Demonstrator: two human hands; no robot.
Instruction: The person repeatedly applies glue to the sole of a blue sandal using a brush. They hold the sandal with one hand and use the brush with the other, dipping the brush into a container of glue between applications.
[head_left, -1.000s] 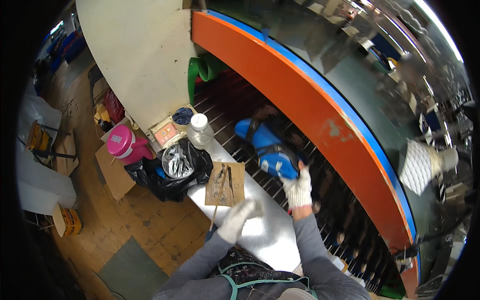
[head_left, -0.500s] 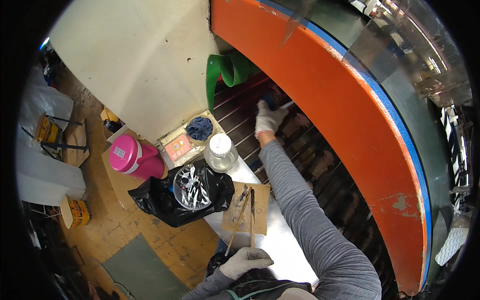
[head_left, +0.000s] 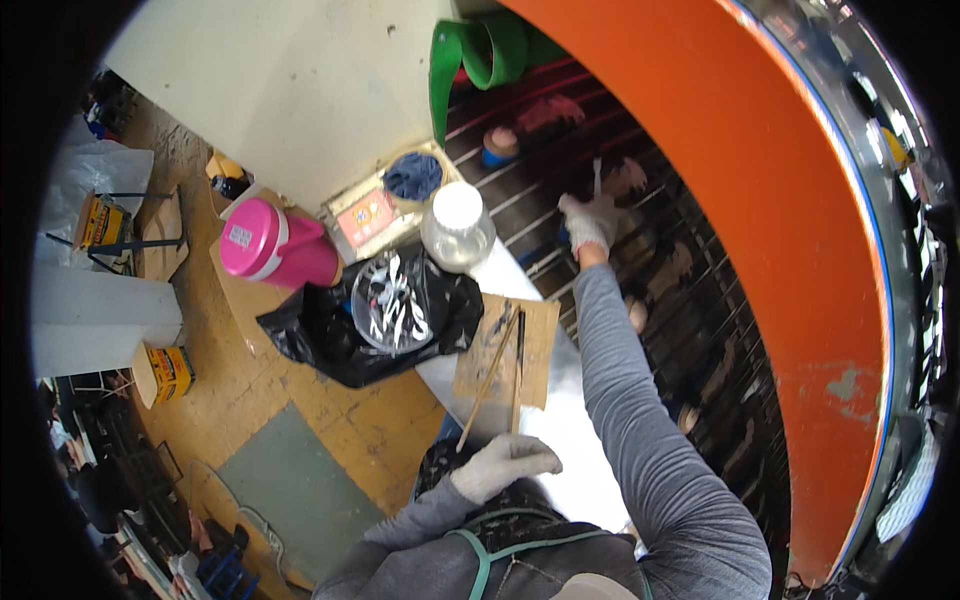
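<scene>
My right hand point(head_left: 590, 222), in a white glove, reaches far forward over the dark slatted bed point(head_left: 520, 215) of the machine. Its fingers are bent among dark pieces with pinkish patches; a thin pale strip point(head_left: 597, 175) juts out past them, and what they grip is not clear. Nearby on the slats stands a rounded pinkish piece with a blue base point(head_left: 500, 147). Close to my body, my left hand point(head_left: 510, 465), also gloved, is held with fingers extended and nothing visible in it. Just beyond it, thin sticks point(head_left: 490, 385) lie on a brown cardboard piece point(head_left: 540, 335).
An orange curved guard point(head_left: 720, 200) arches along the right. Left of the bed stand a clear jar with white lid point(head_left: 458, 235), a tub with dark blue cloth point(head_left: 413, 176), a black bag point(head_left: 330, 340) holding a clear container, and a pink jug point(head_left: 280, 245). A green curled strip point(head_left: 445, 80) hangs ahead.
The view has shifted, so the bench things appear higher. My right hand has moved right along the slats, uncovering the blue-based piece. My left hand stays near my body.
</scene>
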